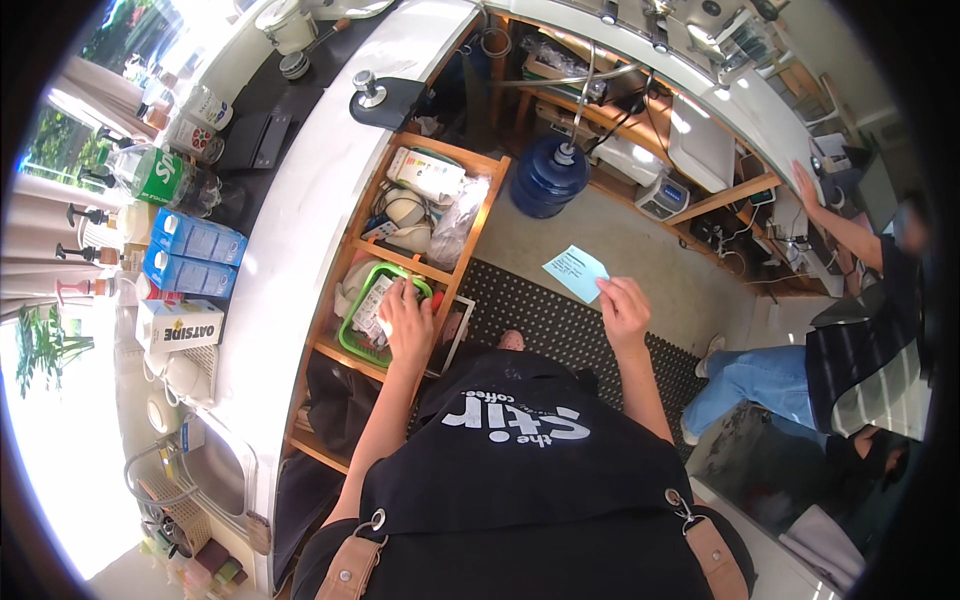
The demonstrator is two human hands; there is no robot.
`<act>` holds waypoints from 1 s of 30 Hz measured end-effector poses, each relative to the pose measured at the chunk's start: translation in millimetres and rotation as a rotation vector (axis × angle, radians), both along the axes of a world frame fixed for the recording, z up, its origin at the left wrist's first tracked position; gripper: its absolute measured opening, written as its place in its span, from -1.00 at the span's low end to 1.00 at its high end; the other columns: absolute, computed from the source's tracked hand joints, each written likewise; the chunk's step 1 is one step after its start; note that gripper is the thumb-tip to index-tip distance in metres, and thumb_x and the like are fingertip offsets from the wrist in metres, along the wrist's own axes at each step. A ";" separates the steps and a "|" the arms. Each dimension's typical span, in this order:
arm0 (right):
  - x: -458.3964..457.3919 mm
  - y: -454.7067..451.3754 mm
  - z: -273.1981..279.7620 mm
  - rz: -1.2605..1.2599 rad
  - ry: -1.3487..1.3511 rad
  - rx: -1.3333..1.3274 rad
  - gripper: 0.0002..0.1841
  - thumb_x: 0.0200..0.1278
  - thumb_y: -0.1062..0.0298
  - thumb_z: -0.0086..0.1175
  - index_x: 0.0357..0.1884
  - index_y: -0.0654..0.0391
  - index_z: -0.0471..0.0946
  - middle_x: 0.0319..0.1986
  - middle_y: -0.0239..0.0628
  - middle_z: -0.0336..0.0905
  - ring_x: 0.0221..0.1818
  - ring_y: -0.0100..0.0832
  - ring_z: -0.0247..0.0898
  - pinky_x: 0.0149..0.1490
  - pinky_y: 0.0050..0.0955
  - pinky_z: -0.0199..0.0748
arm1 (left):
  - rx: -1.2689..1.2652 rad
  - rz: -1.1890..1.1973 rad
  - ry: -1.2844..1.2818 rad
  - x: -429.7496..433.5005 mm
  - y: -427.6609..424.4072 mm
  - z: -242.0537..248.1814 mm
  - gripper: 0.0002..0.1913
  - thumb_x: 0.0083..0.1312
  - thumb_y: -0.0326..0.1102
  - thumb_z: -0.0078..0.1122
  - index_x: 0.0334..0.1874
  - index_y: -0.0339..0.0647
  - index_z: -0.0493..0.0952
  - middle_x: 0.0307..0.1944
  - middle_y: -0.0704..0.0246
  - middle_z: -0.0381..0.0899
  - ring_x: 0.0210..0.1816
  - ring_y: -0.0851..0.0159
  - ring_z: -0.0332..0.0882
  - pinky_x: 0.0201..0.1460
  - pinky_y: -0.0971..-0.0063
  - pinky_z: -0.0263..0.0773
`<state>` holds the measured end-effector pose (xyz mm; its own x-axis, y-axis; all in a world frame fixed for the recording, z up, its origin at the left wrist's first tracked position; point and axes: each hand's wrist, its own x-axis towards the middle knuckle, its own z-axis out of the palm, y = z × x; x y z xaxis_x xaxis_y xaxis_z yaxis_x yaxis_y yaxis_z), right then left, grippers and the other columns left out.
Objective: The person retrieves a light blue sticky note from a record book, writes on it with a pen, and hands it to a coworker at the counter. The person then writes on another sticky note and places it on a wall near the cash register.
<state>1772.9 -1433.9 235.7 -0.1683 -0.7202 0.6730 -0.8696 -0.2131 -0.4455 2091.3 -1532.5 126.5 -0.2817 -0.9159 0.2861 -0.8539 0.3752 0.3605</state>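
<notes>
My right hand (626, 311) pinches a light blue paper note (576, 271) with handwriting on it, held over the floor. My left hand (407, 319) is over a bright green plastic basket (345, 331) in an open wooden drawer (444, 274). Small printed packets (369, 311) lie in the basket; whether my left fingers grip one of them cannot be told. Beyond the drawer's divider are a white printed pack (426, 174), coiled cables and a clear plastic bag (459, 225).
A white counter (289, 202) runs along the left, bearing cartons (180, 324), bottles and a coffee tamper (369, 88) on a black mat. A blue water jug (550, 178) stands on the floor. A black perforated mat (540, 311) lies below. Another person (780, 375) stands at the right.
</notes>
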 end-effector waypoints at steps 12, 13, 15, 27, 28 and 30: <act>0.4 -5.4 -4.2 -0.276 -0.109 -0.042 -0.77 -0.08 0.74 0.21 -0.31 0.30 0.60 -0.41 -0.14 0.56 -0.41 -0.27 0.49 -0.31 -0.43 0.45 | -0.098 -0.667 -0.798 6.4 -29.8 -34.2 -0.47 0.30 -0.25 -0.14 0.34 -0.18 0.28 0.48 0.23 -0.03 0.53 0.15 -0.26 0.50 0.04 -0.29; 2.9 -5.6 -7.3 -0.295 -0.118 -0.031 -0.77 -0.08 0.74 0.21 -0.31 0.30 0.60 -0.41 -0.14 0.56 -0.41 -0.27 0.49 -0.31 -0.43 0.45 | -0.082 -0.642 -0.806 11.4 -36.0 -37.8 -0.47 0.29 -0.26 -0.14 0.34 -0.19 0.28 0.48 0.22 -0.04 0.53 0.15 -0.26 0.50 0.04 -0.30; 8.9 -5.9 -13.1 -0.295 -0.097 -0.022 -0.77 -0.07 0.74 0.21 -0.31 0.29 0.60 -0.40 -0.14 0.57 -0.41 -0.28 0.50 -0.32 -0.44 0.45 | -0.041 -0.601 -0.826 19.0 -47.9 -43.4 -0.45 0.28 -0.27 -0.14 0.35 -0.20 0.27 0.48 0.20 -0.04 0.53 0.15 -0.27 0.50 0.04 -0.31; 13.1 -7.7 -10.0 -0.500 -0.079 -0.049 -0.78 -0.07 0.70 0.21 -0.32 0.24 0.60 -0.41 -0.17 0.59 -0.41 -0.26 0.51 -0.32 -0.43 0.47 | 0.103 -0.226 -1.212 60.6 -114.1 -58.9 -0.13 0.35 0.28 -0.30 0.48 -0.30 -0.13 0.50 0.01 -0.42 0.52 0.01 -0.54 0.49 0.18 -0.66; 10.7 -4.3 -10.7 -0.531 -0.072 -0.043 -0.78 -0.07 0.70 0.21 -0.32 0.24 0.60 -0.40 -0.17 0.59 -0.41 -0.26 0.51 -0.32 -0.43 0.47 | 0.219 -0.212 -1.090 64.1 -119.8 -59.6 -0.11 0.32 0.24 -0.14 0.49 -0.25 -0.17 0.52 0.08 -0.43 0.53 0.06 -0.53 0.51 0.20 -0.61; 6.4 2.8 -13.9 -0.595 -0.087 -0.024 -0.78 -0.07 0.70 0.21 -0.32 0.24 0.60 -0.40 -0.17 0.59 -0.41 -0.27 0.51 -0.33 -0.45 0.47 | 0.162 -0.216 -1.150 70.3 -128.0 -56.7 -0.11 0.32 0.21 -0.12 0.50 -0.22 -0.20 0.51 0.05 -0.44 0.53 0.05 -0.54 0.50 0.20 -0.60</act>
